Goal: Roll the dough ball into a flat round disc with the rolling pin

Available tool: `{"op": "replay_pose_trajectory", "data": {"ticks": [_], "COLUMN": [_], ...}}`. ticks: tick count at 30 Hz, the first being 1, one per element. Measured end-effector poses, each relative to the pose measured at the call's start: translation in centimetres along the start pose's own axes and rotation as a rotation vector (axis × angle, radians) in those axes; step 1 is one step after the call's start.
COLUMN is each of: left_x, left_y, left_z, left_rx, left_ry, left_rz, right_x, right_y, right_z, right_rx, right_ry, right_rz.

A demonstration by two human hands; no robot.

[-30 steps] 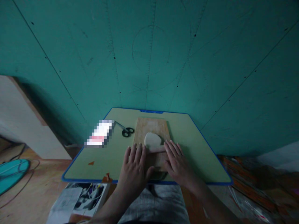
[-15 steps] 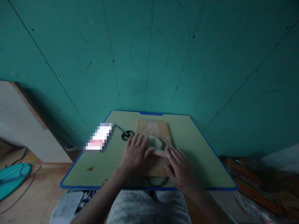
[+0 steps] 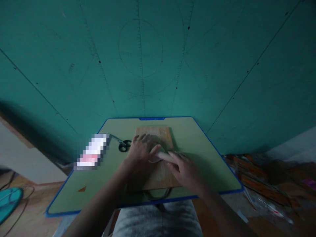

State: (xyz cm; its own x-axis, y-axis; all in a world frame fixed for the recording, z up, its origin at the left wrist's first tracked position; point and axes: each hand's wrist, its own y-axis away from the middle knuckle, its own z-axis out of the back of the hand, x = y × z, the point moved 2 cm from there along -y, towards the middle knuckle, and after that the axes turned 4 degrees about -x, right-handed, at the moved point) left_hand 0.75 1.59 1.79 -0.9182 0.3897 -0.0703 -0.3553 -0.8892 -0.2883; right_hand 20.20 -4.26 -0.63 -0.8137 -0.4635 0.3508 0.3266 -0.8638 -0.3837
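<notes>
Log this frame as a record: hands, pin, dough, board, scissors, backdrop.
left hand: spread over the board's left side, thumb by the pin's far end
right hand: over the pin's near end
pin: slanted, right end nearer the person
dough: pale, partly hidden by pin and left hand
board: wooden, on a blue-edged table
scissors: left of board, black handles
backdrop: green wall, drawn circle

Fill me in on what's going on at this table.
A person has both hands at a pale rod, which slants over a flat white piece on a wooden board. The left hand is at the rod's far end, the right hand at its near end. Scissors lie left of the board.
</notes>
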Motion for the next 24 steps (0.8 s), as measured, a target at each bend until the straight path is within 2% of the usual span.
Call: {"op": "replay_pose_trajectory", "data": {"ticks": [8,12,15,18,24], "left_x": [0.6,0.5,0.9,1.6,2.0], "left_y": [5.4,6.7,6.1,4.2,0.1], "left_z": [-0.2,-0.3,0.1,1.0,1.6], "left_rx": [-0.123,-0.151,-0.028,0.117,0.224], "left_ry": [0.051,0.048,0.072,0.1,0.091], "left_rz": [-0.039,-0.009,0.01,0.057,-0.011], "right_x": [1.3,1.1,0.9,0.8,0.8], "right_y": [-0.5,-2.2,-3.2,-3.7,-3.6], "right_z": [0.9,1.3,1.1,0.5,-0.3], "right_rx": [0.154,0.242,0.272,0.277,0.213], "right_ry": [-0.041,0.01,0.04,0.007,0.008], "right_rz": [0.011,0.007,0.03,0.066,0.112]}}
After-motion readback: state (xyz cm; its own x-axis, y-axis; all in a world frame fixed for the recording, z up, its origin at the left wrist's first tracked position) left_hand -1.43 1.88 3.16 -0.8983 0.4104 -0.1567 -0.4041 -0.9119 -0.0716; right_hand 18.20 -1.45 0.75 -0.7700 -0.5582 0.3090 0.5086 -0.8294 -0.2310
